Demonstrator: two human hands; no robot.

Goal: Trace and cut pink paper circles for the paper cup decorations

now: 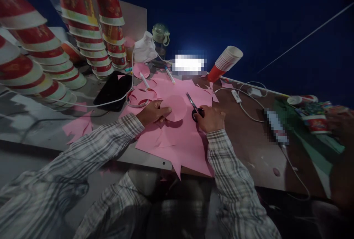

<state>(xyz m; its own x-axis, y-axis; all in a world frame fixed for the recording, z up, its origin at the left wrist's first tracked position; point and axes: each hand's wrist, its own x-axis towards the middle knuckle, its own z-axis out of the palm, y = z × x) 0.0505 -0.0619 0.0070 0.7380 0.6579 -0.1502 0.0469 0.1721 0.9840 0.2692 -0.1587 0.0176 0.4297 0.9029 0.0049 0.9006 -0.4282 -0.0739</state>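
Observation:
My left hand [155, 113] pinches a round pink paper disc [174, 108] by its left edge, thumb on top. In my right hand [211, 117] is a pair of scissors [191, 102], fingers closed around the black handles, blades pointing away to the upper left. A gap lies between the scissors and the disc. Beneath both hands spreads a large pink paper sheet [190, 150] with jagged cut edges, overhanging the table's front edge. Loose pink paper scraps [80, 126] lie to the left. A second pink piece [141, 70], rounded, rests farther back beside a marker [144, 81].
Tall stacks of red and white paper cups [83, 28] stand at left. A black phone-like slab [113, 91] and a white cable [105, 103] lie near them. Another cup stack [225, 63] leans at the back. Rightward are a charging cable [250, 113] and a green bag [293, 121].

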